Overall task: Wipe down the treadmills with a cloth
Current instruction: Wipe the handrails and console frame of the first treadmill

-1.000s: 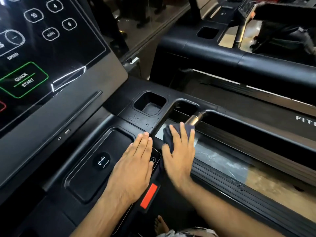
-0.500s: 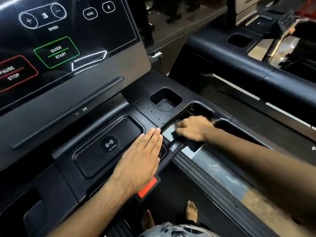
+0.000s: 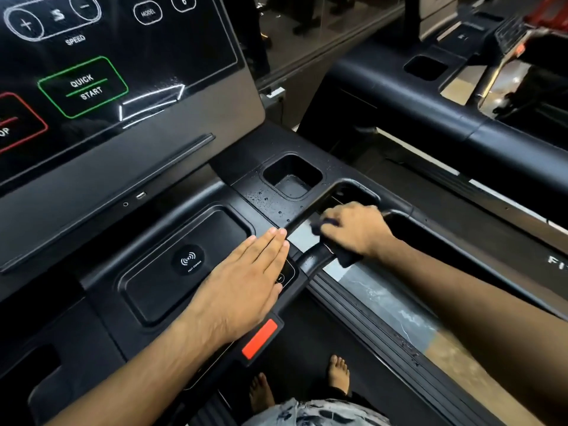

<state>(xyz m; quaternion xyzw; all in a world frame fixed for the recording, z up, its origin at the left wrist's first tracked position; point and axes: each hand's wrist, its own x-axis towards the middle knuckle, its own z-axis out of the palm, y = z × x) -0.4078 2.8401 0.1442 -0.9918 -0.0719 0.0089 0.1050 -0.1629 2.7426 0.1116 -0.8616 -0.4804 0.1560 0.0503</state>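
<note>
**Treadmill console** [image 3: 101, 342], viewed from above. The right hand [image 3: 353, 230] was curled round a dark cloth [image 3: 345, 256], holding it against the side handle [image 3: 313, 259] at the console's right edge, just beside the square cup holder [image 3: 292, 179] — water droplets dotted the surface near it. The left hand [image 3: 242, 290] lay flat with its fingers straight and together over the right edge of the charging tray [image 3: 153, 287] — holding nothing. A red tab [image 3: 259, 338] sat at the console's near edge. A second treadmill [image 3: 415, 96] stood to the right.

"QUICK START", "SPEED" on treadmill screen [image 3: 129, 53]
</note>
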